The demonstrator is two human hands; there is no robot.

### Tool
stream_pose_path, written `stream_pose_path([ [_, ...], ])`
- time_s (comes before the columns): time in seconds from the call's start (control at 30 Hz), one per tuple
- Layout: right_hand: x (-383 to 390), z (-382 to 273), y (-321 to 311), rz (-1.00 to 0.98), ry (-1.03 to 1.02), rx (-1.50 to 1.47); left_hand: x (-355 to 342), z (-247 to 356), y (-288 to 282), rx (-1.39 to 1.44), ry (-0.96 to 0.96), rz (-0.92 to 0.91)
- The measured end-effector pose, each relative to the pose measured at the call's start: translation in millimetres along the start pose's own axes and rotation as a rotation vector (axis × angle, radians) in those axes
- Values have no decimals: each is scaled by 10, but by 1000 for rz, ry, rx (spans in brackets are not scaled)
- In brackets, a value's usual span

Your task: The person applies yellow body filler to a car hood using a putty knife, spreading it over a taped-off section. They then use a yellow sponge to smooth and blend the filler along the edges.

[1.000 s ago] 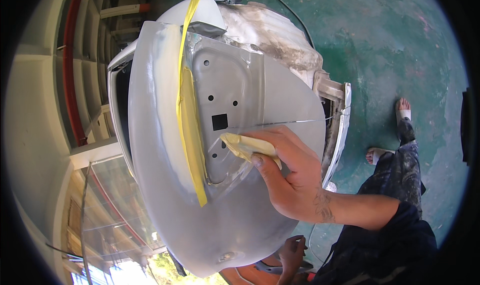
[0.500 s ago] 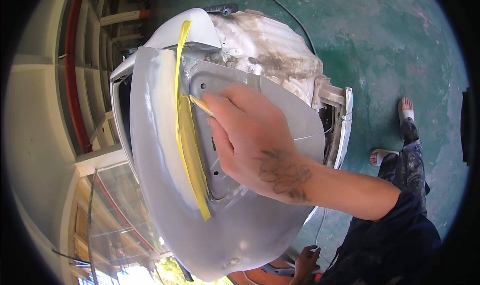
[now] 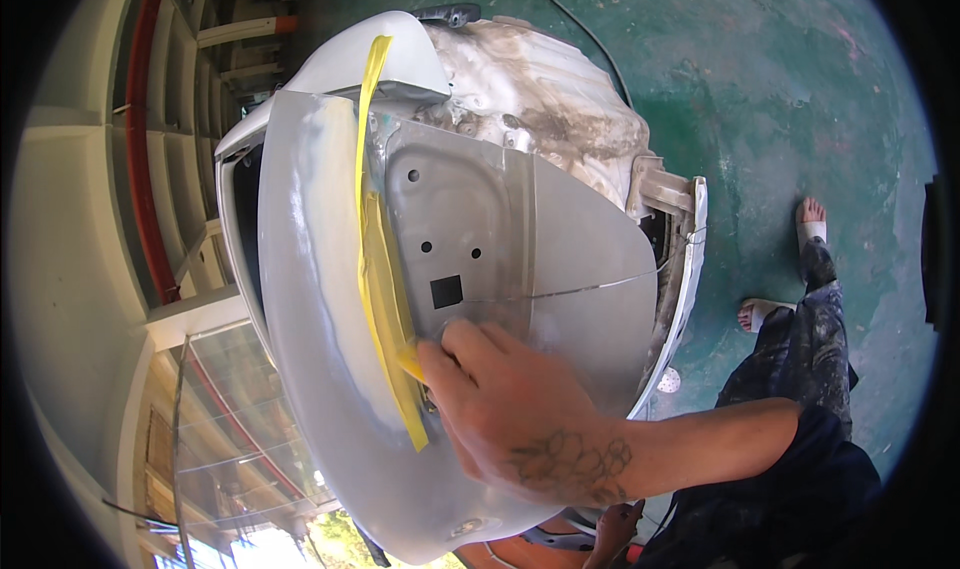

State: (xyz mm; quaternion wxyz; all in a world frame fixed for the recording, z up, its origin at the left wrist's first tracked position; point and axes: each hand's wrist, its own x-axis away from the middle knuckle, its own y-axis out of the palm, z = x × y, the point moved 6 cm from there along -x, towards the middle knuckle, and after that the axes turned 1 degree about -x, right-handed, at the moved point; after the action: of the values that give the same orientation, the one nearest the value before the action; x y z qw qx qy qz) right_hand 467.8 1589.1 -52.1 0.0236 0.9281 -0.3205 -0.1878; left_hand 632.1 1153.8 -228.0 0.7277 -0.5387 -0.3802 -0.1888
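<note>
My right hand (image 3: 510,409), its forearm tattooed, is closed around a small yellow folded pad (image 3: 410,361), pressed at the yellow masking tape (image 3: 378,299) where it runs along a grey car body panel (image 3: 300,219). The tape borders a cream filler band on its left; a recessed section with several holes lies on its right, its lower end behind my hand. My left hand (image 3: 617,519) hangs low beside the panel, fingers curled; whatever it may hold is hidden.
Stripped, dirty bodywork (image 3: 540,89) lies beyond the panel, with a dark hose (image 3: 570,14) on the green floor (image 3: 780,89). My legs and sandalled feet (image 3: 810,219) show at right. A red pipe (image 3: 145,139) runs along the structure at left.
My right hand first reached up along the tape, then came back down to its lower part with the yellow pad. My left hand stays low.
</note>
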Motion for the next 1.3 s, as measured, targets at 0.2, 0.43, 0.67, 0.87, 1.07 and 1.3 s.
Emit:
stream_pose_path([
  [0.2, 276, -180, 48, -177, 46, 62, -57, 76, 6, -9, 3, -27],
  [0.43, -19, 223, -404, 227, 62, -149, -2, 134, -14, -25, 11, -25],
  [0.67, -397, 294, -554, 281, -33, -167, 38, 159, 10, -48, -2, -46],
  [0.87, -563, 184, -560, 302, -130, -48, 42, 197, -8, -44, -7, -51],
  [1.07, -167, 18, -215, 49, -74, -45, 3, 226, 4, -28, -19, -58],
  [1.3, 384, -230, 137, -309, 183, -22, -5, 267, -12, -32, -20, -57],
])
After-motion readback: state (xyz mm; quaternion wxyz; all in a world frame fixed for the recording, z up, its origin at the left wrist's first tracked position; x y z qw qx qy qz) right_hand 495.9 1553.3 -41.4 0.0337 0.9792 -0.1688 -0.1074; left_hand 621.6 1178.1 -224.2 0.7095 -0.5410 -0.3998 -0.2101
